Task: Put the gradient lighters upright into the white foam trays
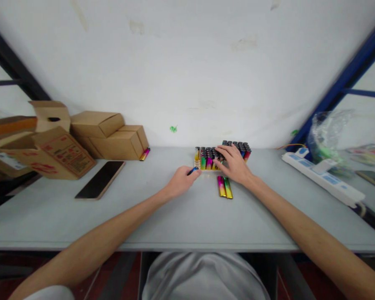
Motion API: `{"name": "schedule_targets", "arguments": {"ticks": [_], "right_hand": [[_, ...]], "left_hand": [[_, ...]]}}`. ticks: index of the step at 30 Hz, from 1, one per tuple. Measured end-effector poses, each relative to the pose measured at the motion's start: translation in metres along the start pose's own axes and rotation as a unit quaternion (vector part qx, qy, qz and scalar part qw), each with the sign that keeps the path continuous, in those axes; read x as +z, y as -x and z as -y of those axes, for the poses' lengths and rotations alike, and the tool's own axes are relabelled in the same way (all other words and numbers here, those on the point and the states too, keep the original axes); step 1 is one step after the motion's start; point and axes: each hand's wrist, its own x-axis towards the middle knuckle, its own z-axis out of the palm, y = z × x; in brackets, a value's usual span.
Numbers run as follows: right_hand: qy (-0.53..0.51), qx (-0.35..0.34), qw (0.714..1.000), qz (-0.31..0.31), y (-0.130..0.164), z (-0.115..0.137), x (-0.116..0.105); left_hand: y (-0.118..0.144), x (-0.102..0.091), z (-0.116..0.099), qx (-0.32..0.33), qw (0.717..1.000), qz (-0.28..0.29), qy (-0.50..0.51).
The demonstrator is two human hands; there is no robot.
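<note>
Lighters: I judge them light, stiff, glossy and slippery, best pinched across the narrow body | left hand (181, 181) closed around a blue lighter (193, 170), mid-table (175, 216) | right hand (234, 163) open, fingers spread, resting on the tray of upright lighters (220, 157) just beyond | two loose lighters (225, 187) lie near it.

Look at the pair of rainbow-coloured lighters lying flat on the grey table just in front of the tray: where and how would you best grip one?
Probably from above, pinching across the long sides at mid-length. The two rainbow-coloured lighters lie flat, side by side and touching, on the grey table, so take the outer right one first; the right hand is nearest.
</note>
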Motion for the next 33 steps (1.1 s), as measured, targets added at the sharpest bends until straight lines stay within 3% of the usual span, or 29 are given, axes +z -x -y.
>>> {"name": "schedule_targets", "arguments": {"ticks": [12,19,27,33], "right_hand": [[0.004,0.0,1.0,-0.001,-0.0001,0.0018,-0.0011],[0.001,0.001,1.0,-0.002,0.0,0.0018,-0.0011],[-0.002,0.0,1.0,-0.003,0.0001,0.001,-0.0004],[0.004,0.0,1.0,-0.004,-0.0002,0.0028,-0.001]], "left_hand": [[0.0001,0.0023,0.0001,0.016,0.999,-0.009,0.031],[0.0006,0.0023,-0.0001,0.024,1.0,-0.013,-0.013],[-0.0062,-0.0028,0.0053,0.054,0.994,-0.062,-0.071],[-0.0019,-0.0024,0.0044,0.031,0.999,-0.043,0.007]]}}
